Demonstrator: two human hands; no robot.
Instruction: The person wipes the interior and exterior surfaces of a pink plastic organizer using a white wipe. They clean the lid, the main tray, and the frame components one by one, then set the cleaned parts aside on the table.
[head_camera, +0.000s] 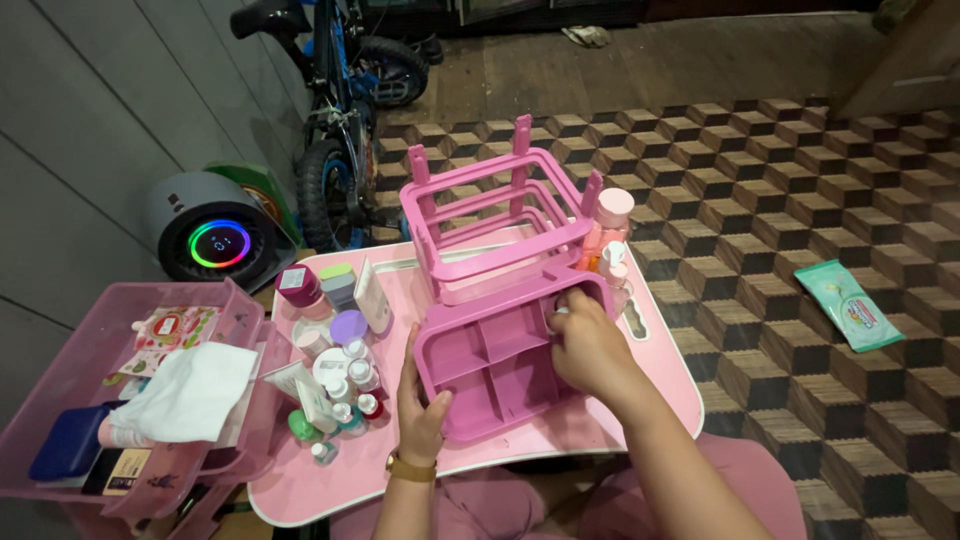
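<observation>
Two hands, left (420, 405) and right (590, 345), grip one pink organizer (500, 350) on one pink table (660, 390).

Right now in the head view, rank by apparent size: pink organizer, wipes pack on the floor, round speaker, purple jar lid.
1. Pink organizer, largest by far.
2. Round speaker.
3. Wipes pack.
4. Purple jar lid, smallest.

The speaker and the wipes pack both lie farther from the camera than the organizer, so their true sizes stay uncertain.

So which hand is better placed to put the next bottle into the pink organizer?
Probably the right hand: it rests at the pink organizer's upper right corner, close beside the peach bottles. The left hand grips the organizer's front left edge, steadying it.
</observation>
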